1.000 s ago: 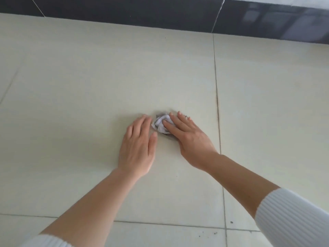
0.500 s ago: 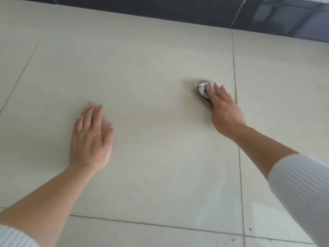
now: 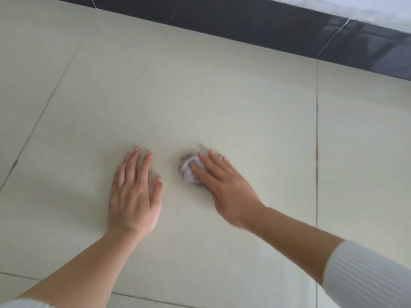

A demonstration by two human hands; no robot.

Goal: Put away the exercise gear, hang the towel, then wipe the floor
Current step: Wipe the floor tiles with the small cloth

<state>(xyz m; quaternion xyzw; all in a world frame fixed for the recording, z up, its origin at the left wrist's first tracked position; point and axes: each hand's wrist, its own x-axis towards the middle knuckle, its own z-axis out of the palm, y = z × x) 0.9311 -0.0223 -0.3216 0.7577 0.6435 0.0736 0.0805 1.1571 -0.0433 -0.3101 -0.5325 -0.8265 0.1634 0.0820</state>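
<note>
A small crumpled white and grey rag (image 3: 188,168) lies on the pale cream tiled floor (image 3: 200,96). My right hand (image 3: 224,185) presses flat on the rag, fingers spread over its right half, so part of it is hidden. My left hand (image 3: 134,194) rests palm down on the tile a short way left of the rag, fingers together and holding nothing. Both sleeves are white ribbed knit. No exercise gear or towel is in view.
A dark glossy skirting band (image 3: 255,25) runs along the far edge of the floor, rising to the left. Grout lines cross the tiles, one with dark stains (image 3: 317,156) right of my right hand.
My right hand has slid the rag back left and nearer, towards my left hand. The left hand stays flat on the tile. The view has tilted.
</note>
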